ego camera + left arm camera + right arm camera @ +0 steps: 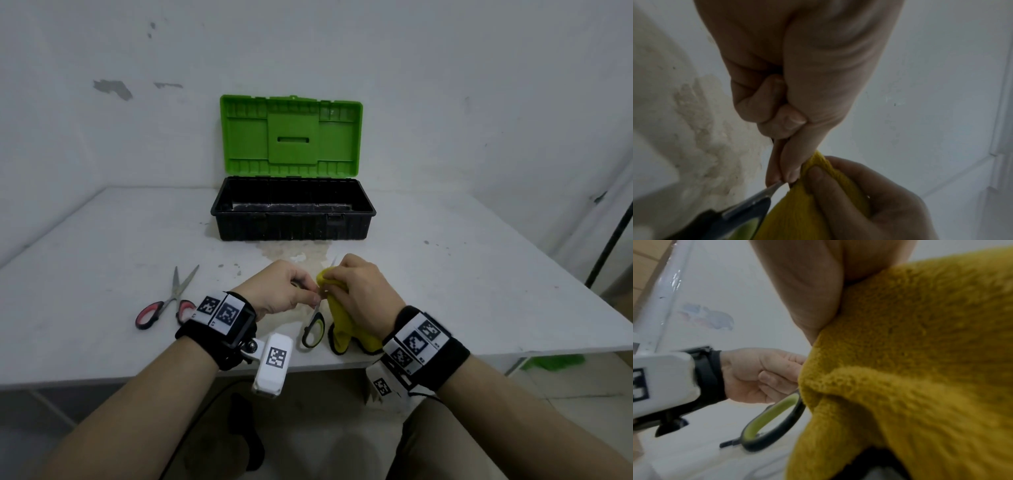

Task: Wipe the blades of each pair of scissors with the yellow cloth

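My left hand (pixel 284 289) pinches the green-handled scissors (pixel 313 329) near the pivot, handles pointing toward me just above the table. In the left wrist view the left hand (pixel 785 177) holds the metal shank of the green-handled scissors (pixel 756 199) between thumb and forefinger. My right hand (pixel 359 291) grips the yellow cloth (pixel 339 325), bunched around the blades, with one blade tip poking out beyond it. The yellow cloth (pixel 910 369) fills the right wrist view, with a scissors handle loop (pixel 772 421) beside it. A red-handled pair of scissors (pixel 168 301) lies partly open on the table to the left.
An open toolbox (pixel 293 209) with a black body and upright green lid stands at the back centre of the white table (pixel 479 291), against the wall. A stained patch marks the tabletop in front of it. The table's front edge runs just under my wrists.
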### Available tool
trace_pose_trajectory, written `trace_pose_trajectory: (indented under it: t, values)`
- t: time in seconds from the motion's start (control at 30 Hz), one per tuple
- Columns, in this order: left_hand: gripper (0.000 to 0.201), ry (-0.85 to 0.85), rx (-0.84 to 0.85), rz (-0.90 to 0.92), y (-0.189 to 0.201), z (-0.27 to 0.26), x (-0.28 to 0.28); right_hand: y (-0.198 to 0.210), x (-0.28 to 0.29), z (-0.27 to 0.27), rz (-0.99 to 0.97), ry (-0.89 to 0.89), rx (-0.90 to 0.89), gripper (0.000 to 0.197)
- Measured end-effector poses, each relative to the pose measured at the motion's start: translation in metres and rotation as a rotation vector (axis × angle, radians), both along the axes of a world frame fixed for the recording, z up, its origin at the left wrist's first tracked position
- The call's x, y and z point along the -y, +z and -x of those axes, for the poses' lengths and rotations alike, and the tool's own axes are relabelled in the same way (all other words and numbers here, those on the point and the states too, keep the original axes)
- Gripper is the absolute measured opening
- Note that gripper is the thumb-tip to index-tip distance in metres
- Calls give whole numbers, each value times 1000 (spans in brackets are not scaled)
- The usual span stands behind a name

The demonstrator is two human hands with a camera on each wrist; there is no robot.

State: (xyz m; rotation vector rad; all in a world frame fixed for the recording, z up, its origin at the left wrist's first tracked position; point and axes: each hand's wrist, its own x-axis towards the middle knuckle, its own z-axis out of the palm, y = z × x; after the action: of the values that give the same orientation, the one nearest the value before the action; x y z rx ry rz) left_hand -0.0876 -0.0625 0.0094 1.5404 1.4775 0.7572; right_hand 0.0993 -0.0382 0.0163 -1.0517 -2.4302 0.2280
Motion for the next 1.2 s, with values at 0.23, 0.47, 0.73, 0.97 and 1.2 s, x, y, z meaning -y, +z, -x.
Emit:
trace_pose_trajectory:
  t: [0.23,0.47,0.73,0.97,1.2]
  values:
    - [8,43,75,69,2,-1,1,19,-24,-12,-22,-215,-165,18]
    - [6,-31,9,-75,9,-2,-3,7,16,-4,-7,9,-22,20]
    - [7,-15,-18,-86,3,-4,-4,24,-20,-9,-35,-247,-127,17]
    - [6,25,109,-9,6,-2,-2,20,14,-11,9,-83,-90,17]
    - [6,-8,59,-71,6,-8,-2,17,1,-7,-22,-123,-62,17]
